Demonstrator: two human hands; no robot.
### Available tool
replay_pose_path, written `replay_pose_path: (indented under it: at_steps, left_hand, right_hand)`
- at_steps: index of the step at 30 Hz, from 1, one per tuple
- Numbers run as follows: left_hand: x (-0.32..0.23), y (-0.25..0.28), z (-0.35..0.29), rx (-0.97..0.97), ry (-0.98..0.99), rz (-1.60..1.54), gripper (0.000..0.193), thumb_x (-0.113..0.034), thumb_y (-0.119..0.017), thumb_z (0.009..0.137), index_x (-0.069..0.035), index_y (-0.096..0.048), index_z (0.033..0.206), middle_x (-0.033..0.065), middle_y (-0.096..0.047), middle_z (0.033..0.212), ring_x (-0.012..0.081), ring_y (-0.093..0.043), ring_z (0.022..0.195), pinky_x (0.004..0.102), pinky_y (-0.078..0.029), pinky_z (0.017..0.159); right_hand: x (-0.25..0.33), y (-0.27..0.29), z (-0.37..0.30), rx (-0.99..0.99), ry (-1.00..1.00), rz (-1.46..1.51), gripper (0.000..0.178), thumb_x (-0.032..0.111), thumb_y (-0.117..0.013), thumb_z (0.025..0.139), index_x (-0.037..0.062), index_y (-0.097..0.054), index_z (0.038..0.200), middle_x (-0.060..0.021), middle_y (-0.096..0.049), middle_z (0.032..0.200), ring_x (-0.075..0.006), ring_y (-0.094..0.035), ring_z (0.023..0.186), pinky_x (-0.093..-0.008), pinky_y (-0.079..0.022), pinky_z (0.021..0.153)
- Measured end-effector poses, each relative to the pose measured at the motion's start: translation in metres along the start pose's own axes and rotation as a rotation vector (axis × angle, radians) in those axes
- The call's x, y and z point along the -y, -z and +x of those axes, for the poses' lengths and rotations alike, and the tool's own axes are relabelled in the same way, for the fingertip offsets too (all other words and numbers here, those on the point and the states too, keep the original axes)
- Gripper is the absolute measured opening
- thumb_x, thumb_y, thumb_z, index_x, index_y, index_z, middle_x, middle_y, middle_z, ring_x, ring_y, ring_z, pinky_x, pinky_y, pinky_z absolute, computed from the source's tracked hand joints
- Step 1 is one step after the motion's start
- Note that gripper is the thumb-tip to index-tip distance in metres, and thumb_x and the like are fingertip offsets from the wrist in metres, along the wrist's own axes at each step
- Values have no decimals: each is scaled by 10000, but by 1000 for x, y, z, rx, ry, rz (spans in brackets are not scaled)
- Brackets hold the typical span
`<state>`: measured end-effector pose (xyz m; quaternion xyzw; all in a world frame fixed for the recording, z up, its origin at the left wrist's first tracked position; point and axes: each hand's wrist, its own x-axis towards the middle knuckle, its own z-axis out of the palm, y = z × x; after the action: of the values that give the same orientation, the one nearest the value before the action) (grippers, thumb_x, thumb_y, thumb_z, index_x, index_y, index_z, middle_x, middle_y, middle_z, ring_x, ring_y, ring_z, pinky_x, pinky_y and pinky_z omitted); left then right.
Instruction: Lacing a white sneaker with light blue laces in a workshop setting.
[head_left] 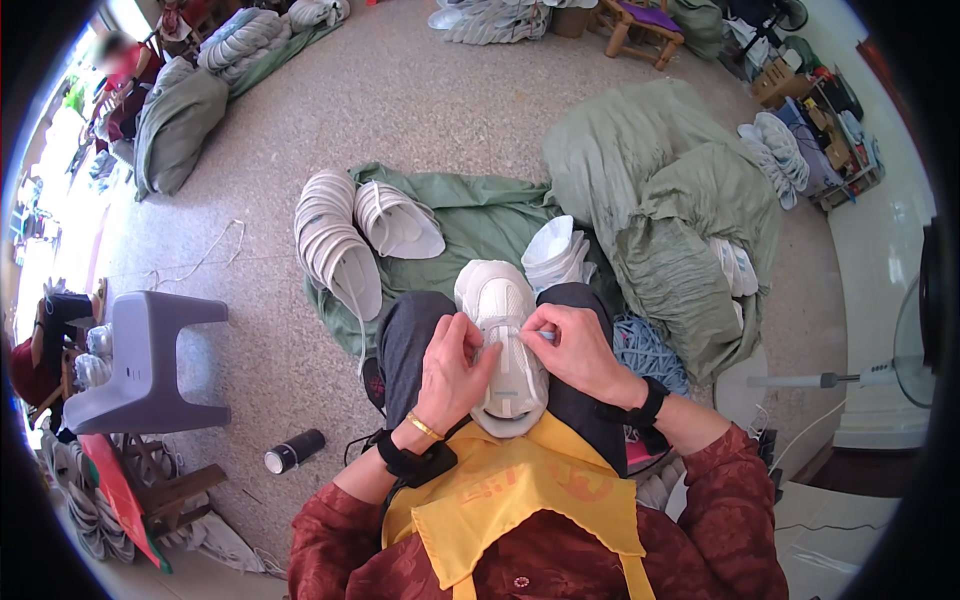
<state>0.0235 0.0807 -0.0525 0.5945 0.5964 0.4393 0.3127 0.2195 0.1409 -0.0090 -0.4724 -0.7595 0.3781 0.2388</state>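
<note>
A white sneaker [500, 290] lies on my lap between my knees, its toe pointing away from me. My left hand [455, 368] rests on the shoe's left side, fingers curled and thumb against the front; what they hold, if anything, is hidden. On the other side my right hand [578, 350] pinches a thin, pale shoelace [546, 335] beside the lacing area. A light strip of lace crosses the shoe between both hands. Under the shoe, a yellow apron [480, 475] covers part of my lap.
Stacks of white shoe uppers [335, 240] lie on a green cloth [480, 215] ahead. More white pieces [556, 252] sit by my right knee, near blue laces [650, 350] and a large green sack [660, 180]. A grey stool [150, 360] and dark cylinder [295, 451] are left; a fan [910, 345] is right.
</note>
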Motion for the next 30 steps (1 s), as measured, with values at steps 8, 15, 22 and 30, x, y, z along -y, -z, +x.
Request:
replay_pose_path:
  at_steps: [8, 15, 22, 30]
  left_hand:
    - [-2, 0, 0, 3, 36, 7, 272, -96, -793, 837, -21, -533, 866, 51, -488, 814, 131, -513, 618, 278, -462, 565]
    - [-3, 0, 0, 12, 73, -26, 268, -92, -785, 824, -16, -535, 886, 91, -489, 826, 218, -512, 632, 356, -459, 573]
    - [1, -2, 0, -2, 38, -13, 281, -93, -793, 834, -23, -523, 866, 51, -485, 815, 136, -504, 610, 280, -459, 559]
    - [2, -2, 2, 7, 42, -23, 271, -66, -784, 837, -21, -518, 859, 47, -485, 821, 126, -504, 610, 271, -461, 559]
  right_hand:
    - [7, 5, 12, 70, -43, -34, 134, 91, -717, 847, -32, -683, 809, -197, -688, 723, -350, -695, 655, -419, -530, 622]
    - [1, 2, 19, 99, -6, -95, 144, 73, -715, 877, -57, -689, 821, -148, -673, 611, -187, -709, 536, -328, -510, 504]
    - [-14, 0, 20, 217, -282, 199, 141, 70, -722, 898, -58, -674, 860, -47, -673, 713, -95, -623, 568, -273, -504, 506]
    - [-9, -7, 21, 143, 2, -7, 133, 76, -717, 903, -53, -692, 883, -41, -675, 715, -46, -574, 618, -254, -488, 565]
